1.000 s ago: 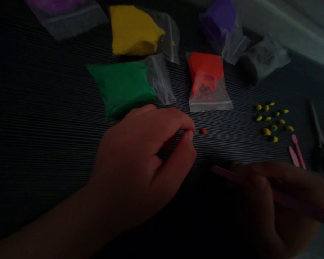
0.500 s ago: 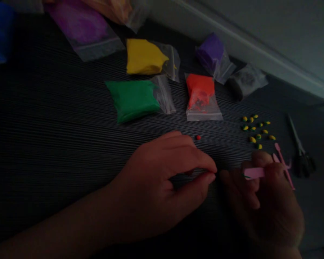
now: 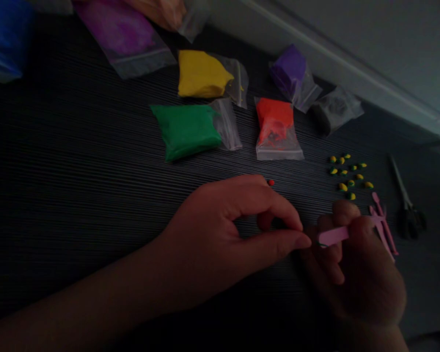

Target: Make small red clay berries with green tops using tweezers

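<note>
We stretch our left hand (image 3: 238, 220) out with its back up, thumb and forefinger nearly together; we cannot tell whether they pinch anything. Our right hand (image 3: 366, 266) lies palm up, its fingers gripping the pink tool (image 3: 333, 236) over the desk (image 3: 95, 171), inward from its right edge. The tool's long axis runs roughly sideways, flat tip pointing towards our left hand.

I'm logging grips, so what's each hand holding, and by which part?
The right hand pinches a pink tool just behind its flat end. Whether the left hand holds anything can't be told.
</note>
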Demonstrator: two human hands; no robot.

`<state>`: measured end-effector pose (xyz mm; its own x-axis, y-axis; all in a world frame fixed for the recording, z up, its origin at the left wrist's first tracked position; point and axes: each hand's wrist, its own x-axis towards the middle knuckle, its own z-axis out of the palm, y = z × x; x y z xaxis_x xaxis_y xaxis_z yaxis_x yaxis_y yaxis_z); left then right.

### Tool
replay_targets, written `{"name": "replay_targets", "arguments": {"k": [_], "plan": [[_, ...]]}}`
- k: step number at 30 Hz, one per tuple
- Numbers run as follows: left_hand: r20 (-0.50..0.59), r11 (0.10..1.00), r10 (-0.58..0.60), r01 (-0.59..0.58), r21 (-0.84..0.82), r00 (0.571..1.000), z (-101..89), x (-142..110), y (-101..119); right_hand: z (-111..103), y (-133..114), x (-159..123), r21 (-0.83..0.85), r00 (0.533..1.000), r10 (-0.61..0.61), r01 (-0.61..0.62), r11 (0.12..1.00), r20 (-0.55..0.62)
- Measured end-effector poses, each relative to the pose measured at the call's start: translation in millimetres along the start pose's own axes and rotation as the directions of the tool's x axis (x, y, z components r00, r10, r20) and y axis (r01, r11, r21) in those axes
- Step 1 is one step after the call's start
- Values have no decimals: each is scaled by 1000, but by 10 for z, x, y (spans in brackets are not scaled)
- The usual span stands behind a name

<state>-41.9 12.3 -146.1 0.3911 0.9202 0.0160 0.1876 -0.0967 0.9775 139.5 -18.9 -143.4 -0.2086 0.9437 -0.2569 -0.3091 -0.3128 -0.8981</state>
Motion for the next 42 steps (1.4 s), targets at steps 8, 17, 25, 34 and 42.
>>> {"name": "replay_targets", "arguments": {"k": [8,17,25,34,42], "plan": [[17,999,14,-15,33,1000,-10,-10,-14,-14,-1,-22,-37,998,-55,56,998,33],[47,997,80,-80,2,996,-14,-19,-36,-17,-2,-27,-77,994,-55,62,995,95],[42,994,109,-109,4,993,-20,-1,-22,-23,-4,-42,-96,995,-39,47,994,91],[31,995,99,-99,21,995,-5,-4,-24,-30,13,-59,-21,998,32,-31,999,62],[9,995,88,-88,48,996,4,2,-23,-38,3,-66,-11,997,35,-34,999,72]]}}
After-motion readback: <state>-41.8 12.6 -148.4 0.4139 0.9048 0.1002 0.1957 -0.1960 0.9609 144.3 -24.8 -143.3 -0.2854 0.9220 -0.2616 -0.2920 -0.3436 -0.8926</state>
